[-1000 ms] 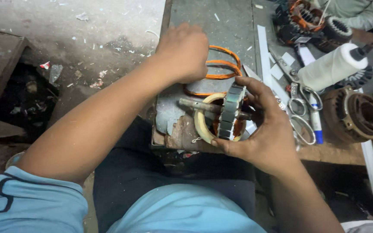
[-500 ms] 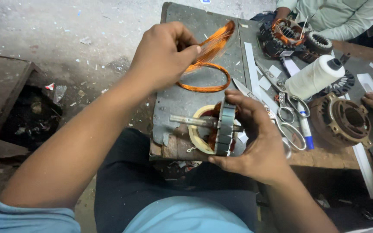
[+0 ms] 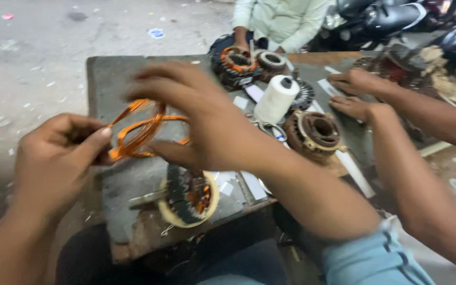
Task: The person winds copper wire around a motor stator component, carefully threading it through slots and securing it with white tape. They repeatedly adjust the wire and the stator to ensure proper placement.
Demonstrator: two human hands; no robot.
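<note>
Both my hands hold a loop of orange copper wire coil up above the grey board. My left hand pinches the coil's left end between thumb and fingers. My right hand grips the coil's right side, and its fingers are blurred. Below the coil a round motor stator with a cream ring stands on edge on the board near its front, with no hand on it.
A white thread spool and a brown motor housing stand to the right. More wound stators lie at the far edge before a seated person. Another person's two hands rest on the board's right side.
My right hand has let go of the stator and taken hold of the coil. My left hand has lifted the coil off the board. The view has tilted up.
</note>
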